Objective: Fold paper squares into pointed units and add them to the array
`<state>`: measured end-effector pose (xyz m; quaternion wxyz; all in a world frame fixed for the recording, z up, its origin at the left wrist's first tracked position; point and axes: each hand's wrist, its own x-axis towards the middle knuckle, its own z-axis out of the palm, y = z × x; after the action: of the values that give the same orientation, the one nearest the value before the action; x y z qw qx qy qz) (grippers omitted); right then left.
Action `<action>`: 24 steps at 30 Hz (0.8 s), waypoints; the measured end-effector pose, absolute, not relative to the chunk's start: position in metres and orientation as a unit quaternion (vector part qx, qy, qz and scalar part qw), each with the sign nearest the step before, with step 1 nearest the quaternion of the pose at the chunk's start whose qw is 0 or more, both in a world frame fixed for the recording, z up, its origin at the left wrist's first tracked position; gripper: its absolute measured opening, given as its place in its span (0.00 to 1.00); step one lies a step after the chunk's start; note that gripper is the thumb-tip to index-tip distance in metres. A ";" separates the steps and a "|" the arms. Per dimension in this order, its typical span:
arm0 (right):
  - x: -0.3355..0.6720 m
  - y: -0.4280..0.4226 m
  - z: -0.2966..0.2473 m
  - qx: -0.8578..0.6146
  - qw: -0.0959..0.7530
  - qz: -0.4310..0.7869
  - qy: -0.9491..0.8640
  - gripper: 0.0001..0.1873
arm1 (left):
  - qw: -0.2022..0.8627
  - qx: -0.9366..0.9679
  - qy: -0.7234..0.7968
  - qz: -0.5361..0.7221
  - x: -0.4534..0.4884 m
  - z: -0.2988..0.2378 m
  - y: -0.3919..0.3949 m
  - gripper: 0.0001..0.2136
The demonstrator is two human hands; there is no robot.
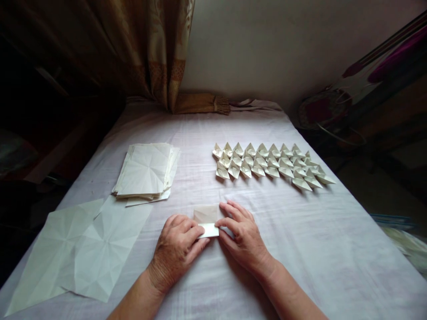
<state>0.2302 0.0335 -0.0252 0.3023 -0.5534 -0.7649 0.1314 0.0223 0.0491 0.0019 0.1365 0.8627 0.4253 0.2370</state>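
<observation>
Two hands (pixel 178 240) on folded paper rectangle (pixel 206 216); creased sheets (pixel 106 242), pointed paper boats (pixel 259 167).

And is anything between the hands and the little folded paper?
No, nothing visible: the left hand and right hand both touch the little folded paper, one at each side. The pointed paper shapes and paper stack lie farther back.

Small folded paper (pixel 207 222), off-white, rectangular, brighter strip (pixel 210 230) along near edge, lying nearly flat, below centre

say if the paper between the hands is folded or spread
Folded: the paper is a small rectangle with a brighter flap along its near edge.
</observation>
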 end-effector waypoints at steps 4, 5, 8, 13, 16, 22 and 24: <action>0.233 0.036 -0.024 -0.549 0.298 0.140 -0.768 0.08 | 0.125 0.870 0.419 0.230 0.023 0.003 0.048 0.09; 0.234 0.036 -0.023 -0.547 0.295 0.143 -0.770 0.08 | 0.111 0.872 0.416 0.232 0.023 0.003 0.048 0.09; 0.233 0.037 -0.021 -0.538 0.294 0.140 -0.778 0.09 | 0.046 0.879 0.396 0.261 0.023 0.005 0.048 0.10; 0.222 0.033 -0.019 -0.544 0.317 0.092 -0.772 0.08 | 0.006 0.873 0.399 0.281 0.019 0.004 0.053 0.12; 0.217 0.030 -0.021 -0.554 0.315 0.090 -0.766 0.08 | 0.038 0.870 0.418 0.258 0.018 0.001 0.050 0.10; 0.218 0.030 -0.026 -0.568 0.301 0.120 -0.757 0.07 | 0.115 0.857 0.449 0.224 0.024 -0.003 0.041 0.07; 0.219 0.030 -0.026 -0.578 0.290 0.126 -0.752 0.06 | 0.122 0.847 0.467 0.224 0.025 -0.005 0.041 0.09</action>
<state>0.2190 0.0298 -0.0262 0.2904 -0.5776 -0.7523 0.1264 0.0254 0.0410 -0.0053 0.1223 0.8468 0.4668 0.2238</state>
